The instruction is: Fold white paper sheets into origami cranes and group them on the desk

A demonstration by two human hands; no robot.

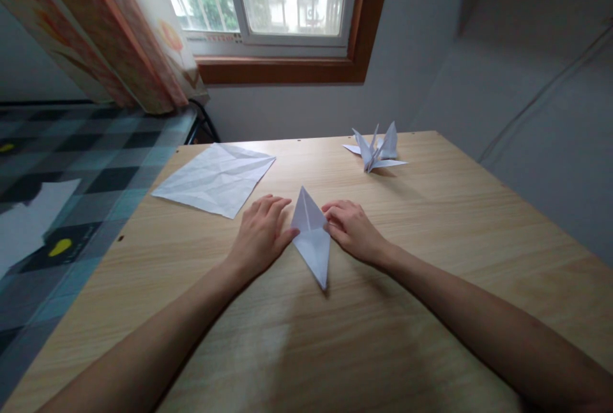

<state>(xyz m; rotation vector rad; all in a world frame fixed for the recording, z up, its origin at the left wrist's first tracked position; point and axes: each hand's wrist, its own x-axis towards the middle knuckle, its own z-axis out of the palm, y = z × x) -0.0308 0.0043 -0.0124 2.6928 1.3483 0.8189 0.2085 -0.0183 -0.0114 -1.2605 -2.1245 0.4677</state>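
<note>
1. The folded paper diamond (311, 247) lies on the wooden table (407, 343), between the two hands, a narrow tip pointing away from the person and a longer tip pointing back; a crease runs down its far half, and a line crosses its middle
2. The left hand (261, 231) rests to the left of the diamond, palm down, back of the hand uppermost; its thumb tip touches the diamond's left edge, while its fingers (271, 203) are loosely bent and reach forward beside the paper, with a gap between thumb and forefinger, gripping nothing visible
3. The right hand (352, 231) sits to the right of the diamond, turned inward, fingers curled; thumb and forefinger are at the diamond's right corner, but whether they pinch it I cannot tell
4. Both bare forearms slant inward from the near side towards the diamond, the wrists held low
5. A creased white sheet (215, 177) lies flat beyond the diamond, to its left
6. Folded paper crane work (371, 152) stands beyond the diamond, to its right, wings spread; one or two pieces, I cannot tell
7. Well to the left of the diamond is a checked cloth (110, 145) bearing white paper (36, 221)
</note>
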